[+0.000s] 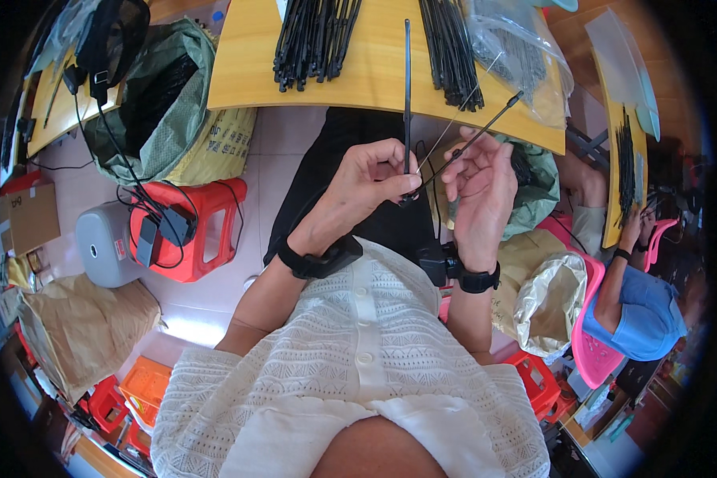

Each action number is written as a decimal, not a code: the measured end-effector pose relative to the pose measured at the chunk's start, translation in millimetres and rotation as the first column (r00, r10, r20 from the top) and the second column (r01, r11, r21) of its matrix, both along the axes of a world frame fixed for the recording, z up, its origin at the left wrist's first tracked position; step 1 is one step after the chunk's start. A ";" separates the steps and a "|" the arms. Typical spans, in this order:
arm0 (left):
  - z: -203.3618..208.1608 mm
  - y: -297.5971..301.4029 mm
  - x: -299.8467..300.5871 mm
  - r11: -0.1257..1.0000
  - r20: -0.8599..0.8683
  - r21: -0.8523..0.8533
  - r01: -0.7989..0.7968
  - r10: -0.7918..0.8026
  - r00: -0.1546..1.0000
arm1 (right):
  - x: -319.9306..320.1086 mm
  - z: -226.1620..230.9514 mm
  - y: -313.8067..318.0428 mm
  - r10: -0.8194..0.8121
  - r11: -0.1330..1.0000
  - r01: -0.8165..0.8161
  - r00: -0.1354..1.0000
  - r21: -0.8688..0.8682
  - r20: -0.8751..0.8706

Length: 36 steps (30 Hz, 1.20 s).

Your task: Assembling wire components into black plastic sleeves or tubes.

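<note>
Left hand (366,187) pinching upright black cable tie (407,95), right hand (478,187) gripping another, clear bag (525,56) behind

At upper centre, two bundles of black plastic cable ties (314,40) on the curved yellow wooden tabletop (247,72) run off the top edge. The left hand (366,187) hides the lower end of the upright tie.
</note>
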<state>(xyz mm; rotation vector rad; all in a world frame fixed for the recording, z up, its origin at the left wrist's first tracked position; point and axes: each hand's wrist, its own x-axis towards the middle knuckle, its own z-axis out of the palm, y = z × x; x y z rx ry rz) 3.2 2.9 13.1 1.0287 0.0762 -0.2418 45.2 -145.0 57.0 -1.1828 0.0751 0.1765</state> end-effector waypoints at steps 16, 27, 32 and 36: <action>-5.2 -3.9 4.2 0.939 0.010 0.337 0.068 -0.076 0.997 | 10.2 -9.6 5.4 0.075 0.988 -0.088 0.992 -0.129 -0.106; -5.1 -3.5 6.0 0.954 -0.074 0.234 0.185 -0.173 0.982 | 5.0 -23.8 3.0 0.088 0.871 0.065 0.954 -0.486 0.285; -11.2 -2.2 4.5 0.951 -0.067 0.208 0.227 -0.218 0.974 | 7.5 -23.1 0.6 0.139 0.869 -0.016 0.967 -0.495 0.212; -11.0 -2.7 2.8 0.943 -0.061 0.232 0.237 -0.229 0.971 | 7.4 -25.2 -0.1 0.153 0.881 -0.045 0.969 -0.470 0.195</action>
